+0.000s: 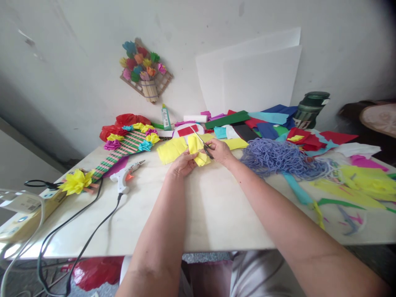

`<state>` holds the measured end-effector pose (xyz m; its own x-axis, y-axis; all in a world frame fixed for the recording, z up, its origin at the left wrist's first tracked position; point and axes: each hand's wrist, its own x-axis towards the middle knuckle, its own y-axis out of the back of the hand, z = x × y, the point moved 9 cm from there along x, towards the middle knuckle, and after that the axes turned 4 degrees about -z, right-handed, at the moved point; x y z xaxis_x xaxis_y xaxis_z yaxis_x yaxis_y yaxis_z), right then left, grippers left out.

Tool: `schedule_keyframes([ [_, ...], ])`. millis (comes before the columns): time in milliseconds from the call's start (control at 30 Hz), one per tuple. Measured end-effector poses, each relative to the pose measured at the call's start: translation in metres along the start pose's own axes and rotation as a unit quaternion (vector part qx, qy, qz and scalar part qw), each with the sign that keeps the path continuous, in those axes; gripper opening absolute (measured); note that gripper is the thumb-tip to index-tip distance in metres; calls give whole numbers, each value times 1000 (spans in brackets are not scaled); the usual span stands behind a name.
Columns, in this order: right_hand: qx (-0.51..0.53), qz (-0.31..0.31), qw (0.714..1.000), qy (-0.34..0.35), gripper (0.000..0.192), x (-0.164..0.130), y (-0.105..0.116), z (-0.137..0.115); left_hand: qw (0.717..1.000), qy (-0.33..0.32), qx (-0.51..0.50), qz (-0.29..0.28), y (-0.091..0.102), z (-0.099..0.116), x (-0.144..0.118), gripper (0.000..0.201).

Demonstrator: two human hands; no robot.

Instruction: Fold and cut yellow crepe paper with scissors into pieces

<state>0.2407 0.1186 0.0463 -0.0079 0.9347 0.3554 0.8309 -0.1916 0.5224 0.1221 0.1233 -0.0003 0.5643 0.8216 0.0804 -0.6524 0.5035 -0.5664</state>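
- Far left of the grip, a long cream plastic power strip (54, 202) lies at the edge of the pale, smooth table (213, 214).
- Nearer, still left of the grip, a green-and-pink striped craft piece (123, 149) with a long neck bears crinkled paper flowers in yellow, blue and magenta.
- Between that piece and the left forearm lies a white glue gun (123, 181) with an orange trigger and a dark cord.
- Beyond the grip and to its left, a green bottle with a pale label (166, 117) stands close to the wall.
- Just left of the grip, a flat yellow crepe-like sheet (170, 150) rests on the table.
- The left hand (185, 163) has its fingers pinched on a folded yellow crepe-like piece (194, 145), which sits between the two hands.
- Dark-handled metal scissors (202, 142) slant away from the grip; whether the blades bite into the folded piece is hard to make out.
- The right hand (220, 152) is closed around the scissors' handles.
- Right of the grip spreads a tangled heap of lavender yarn (278, 159).
- Farther right and beyond, a dark green lidded jar (311, 109) stands near the wall.
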Motion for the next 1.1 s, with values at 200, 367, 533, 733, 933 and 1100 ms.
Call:
schedule_keyframes([
  [200, 149, -28, 988, -17, 33, -4, -4, 1, 1000, 0, 0, 11, 6, -1, 1, 44],
  [367, 307, -114, 945, -2, 34, -17, -1, -16, 998, -41, 6, 42, 11, 9, 0, 40],
  [533, 229, -8, 973, -13, 37, -13, 31, 1, 995, -74, 30, 67, 17, 19, -2, 36],
  [733, -261, 85, 959, -75, 31, -15, 62, 22, 993, -85, 48, 66, 16, 27, -4, 32],
  [933, -397, 17, 909, -123, 35, -15, 59, 34, 994, -74, 56, 51, 4, 20, -3, 25],
  [1100, -412, 2, 898, -151, 37, -17, 58, 38, 996, -30, 83, 15, -19, 0, 0, 24],
])
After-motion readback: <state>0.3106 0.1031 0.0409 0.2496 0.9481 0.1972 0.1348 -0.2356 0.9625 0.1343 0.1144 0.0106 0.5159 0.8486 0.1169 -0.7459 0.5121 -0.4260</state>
